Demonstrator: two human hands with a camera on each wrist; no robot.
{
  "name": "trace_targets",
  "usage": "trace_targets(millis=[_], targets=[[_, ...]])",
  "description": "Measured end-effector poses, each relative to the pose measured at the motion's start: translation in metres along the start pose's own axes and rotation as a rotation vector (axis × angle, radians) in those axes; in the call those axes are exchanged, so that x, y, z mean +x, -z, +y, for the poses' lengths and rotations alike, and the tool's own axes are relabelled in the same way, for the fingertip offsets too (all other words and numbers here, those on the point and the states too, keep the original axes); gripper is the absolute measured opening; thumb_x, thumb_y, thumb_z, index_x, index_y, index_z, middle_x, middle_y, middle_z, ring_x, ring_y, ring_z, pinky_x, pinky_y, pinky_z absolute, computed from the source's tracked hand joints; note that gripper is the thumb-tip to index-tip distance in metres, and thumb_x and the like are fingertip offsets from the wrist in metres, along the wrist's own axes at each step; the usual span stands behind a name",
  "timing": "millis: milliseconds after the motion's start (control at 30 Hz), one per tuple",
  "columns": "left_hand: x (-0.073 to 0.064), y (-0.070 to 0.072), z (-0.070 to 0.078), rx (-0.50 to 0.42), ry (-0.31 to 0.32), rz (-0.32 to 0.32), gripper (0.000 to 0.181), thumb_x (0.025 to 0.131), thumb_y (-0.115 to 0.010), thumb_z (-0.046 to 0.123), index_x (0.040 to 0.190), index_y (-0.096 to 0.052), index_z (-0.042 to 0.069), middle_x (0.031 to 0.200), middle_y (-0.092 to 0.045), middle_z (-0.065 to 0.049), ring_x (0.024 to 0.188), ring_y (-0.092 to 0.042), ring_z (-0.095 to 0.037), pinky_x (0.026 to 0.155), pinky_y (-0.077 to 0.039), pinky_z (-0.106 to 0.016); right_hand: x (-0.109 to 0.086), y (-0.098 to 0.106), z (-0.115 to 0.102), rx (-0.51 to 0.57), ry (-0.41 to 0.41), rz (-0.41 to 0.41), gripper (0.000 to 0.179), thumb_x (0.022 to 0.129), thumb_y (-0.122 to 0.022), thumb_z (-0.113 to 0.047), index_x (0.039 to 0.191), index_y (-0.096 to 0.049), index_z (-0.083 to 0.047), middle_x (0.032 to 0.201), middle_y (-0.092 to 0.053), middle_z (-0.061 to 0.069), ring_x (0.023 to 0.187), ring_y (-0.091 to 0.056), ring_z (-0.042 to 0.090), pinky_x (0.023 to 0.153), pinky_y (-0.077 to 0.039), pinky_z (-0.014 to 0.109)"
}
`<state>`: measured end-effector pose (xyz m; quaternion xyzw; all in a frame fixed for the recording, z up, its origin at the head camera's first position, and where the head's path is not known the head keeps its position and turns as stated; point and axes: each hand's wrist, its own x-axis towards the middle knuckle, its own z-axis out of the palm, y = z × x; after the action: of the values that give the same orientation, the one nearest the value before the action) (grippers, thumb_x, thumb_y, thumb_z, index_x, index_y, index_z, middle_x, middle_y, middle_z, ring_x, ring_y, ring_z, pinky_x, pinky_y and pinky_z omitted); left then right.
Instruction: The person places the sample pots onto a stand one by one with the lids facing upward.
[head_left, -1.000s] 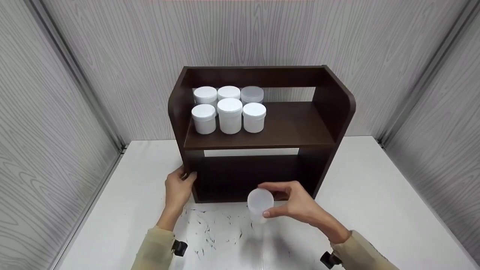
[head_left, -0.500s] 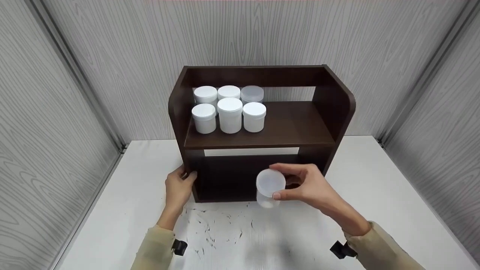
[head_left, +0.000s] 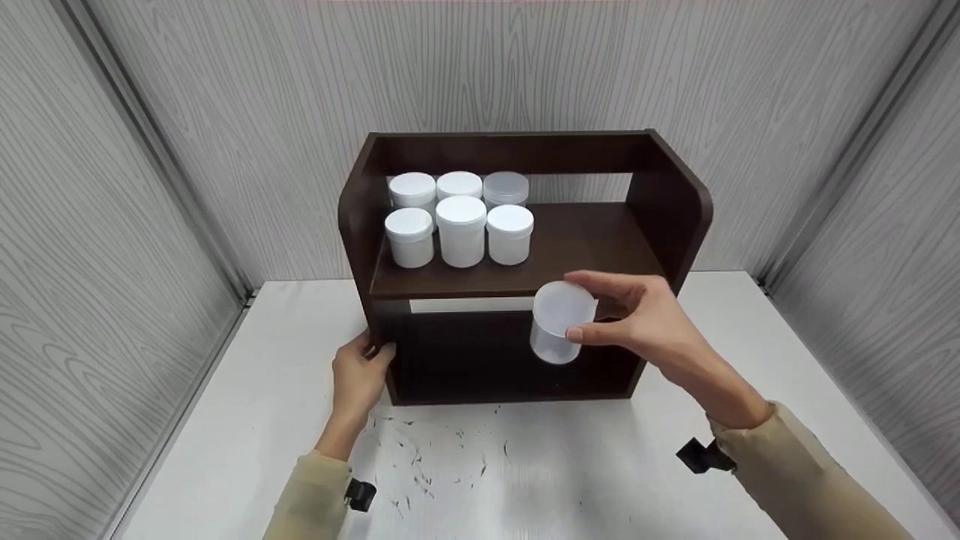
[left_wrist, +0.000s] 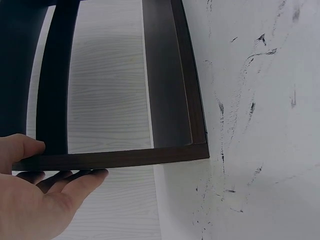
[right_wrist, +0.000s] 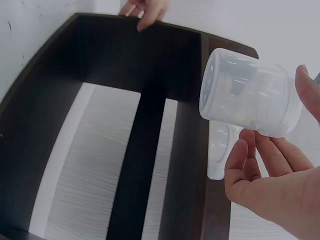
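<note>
A clear plastic jar with a frosted lid [head_left: 555,322] is pinched at its lid by my right hand [head_left: 652,322], thumb on the near side and index finger on the far side. The jar hangs in front of the dark brown two-tier shelf [head_left: 607,247], level with the upper board's front edge. In the right wrist view the jar [right_wrist: 245,92] looks see-through. My left hand [head_left: 360,379] grips the shelf's left side panel low down. The left wrist view shows that hand's thumb [left_wrist: 25,147] on one face of the panel, fingers on the other.
Several white lidded jars [head_left: 461,232] stand in two rows on the left of the upper board, with a translucent-lidded jar [head_left: 505,187] at the back. Dark scuff marks [head_left: 420,465] streak the white table before the shelf. Grey wood-grain walls [head_left: 487,67] enclose the back and sides.
My right hand has lifted the jar up and to the right, from near the table to the upper board's front edge. The left hand keeps its grip on the side panel.
</note>
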<state>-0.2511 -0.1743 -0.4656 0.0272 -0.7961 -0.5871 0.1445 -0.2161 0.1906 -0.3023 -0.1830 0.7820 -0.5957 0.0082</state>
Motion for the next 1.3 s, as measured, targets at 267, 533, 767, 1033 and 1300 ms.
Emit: trace_targets(millis=[267, 533, 767, 1033, 1300], targets=[[0.001, -0.001, 0.000, 0.012, 0.003, 0.013, 0.052, 0.103, -0.061, 0.009, 0.146, -0.048, -0.017, 0.143, -0.056, -0.035, 0.131, -0.059, -0.046, 0.103, -0.054, -0.047, 0.025, 0.016, -0.013, -0.001, 0.011, 0.072, 0.064, 0.077, -0.093, -0.004, 0.136, -0.070, -0.003, 0.121, -0.076, 0.009, 0.098, -0.075, 0.025, 0.085, -0.060, 0.029], [0.003, -0.001, -0.001, 0.013, 0.007, 0.025, 0.049, 0.102, -0.063, 0.009, 0.144, -0.052, -0.016, 0.141, -0.059, -0.033, 0.129, -0.061, -0.045, 0.102, -0.055, -0.046, 0.055, 0.028, -0.016, 0.026, 0.036, 0.108, 0.061, 0.080, -0.094, -0.011, 0.136, -0.070, -0.003, 0.122, -0.075, 0.010, 0.102, -0.072, 0.023, 0.089, -0.059, 0.029], [0.000, 0.001, 0.000, 0.010, 0.005, 0.007, 0.050, 0.103, -0.061, 0.009, 0.145, -0.051, -0.015, 0.142, -0.057, -0.033, 0.130, -0.060, -0.045, 0.104, -0.054, -0.048, 0.082, 0.030, -0.007, 0.047, 0.015, 0.145, 0.064, 0.080, -0.094, -0.013, 0.138, -0.069, -0.002, 0.123, -0.074, 0.011, 0.108, -0.070, 0.021, 0.098, -0.053, 0.028], [0.000, -0.001, 0.000, 0.014, 0.000, 0.011, 0.050, 0.103, -0.062, 0.009, 0.144, -0.051, -0.016, 0.141, -0.058, -0.034, 0.130, -0.060, -0.045, 0.104, -0.054, -0.048, 0.103, 0.032, -0.003, 0.035, -0.012, 0.166, 0.064, 0.081, -0.092, -0.012, 0.139, -0.067, -0.001, 0.131, -0.071, 0.013, 0.116, -0.066, 0.020, 0.105, -0.049, 0.032], [0.000, 0.001, 0.000, 0.008, -0.005, 0.009, 0.046, 0.103, -0.061, 0.009, 0.142, -0.055, -0.014, 0.141, -0.059, -0.033, 0.130, -0.060, -0.045, 0.104, -0.054, -0.049, 0.123, 0.034, -0.001, 0.052, -0.063, 0.186, 0.067, 0.080, -0.093, -0.012, 0.140, -0.066, 0.001, 0.138, -0.068, 0.013, 0.116, -0.064, 0.018, 0.103, -0.050, 0.030]])
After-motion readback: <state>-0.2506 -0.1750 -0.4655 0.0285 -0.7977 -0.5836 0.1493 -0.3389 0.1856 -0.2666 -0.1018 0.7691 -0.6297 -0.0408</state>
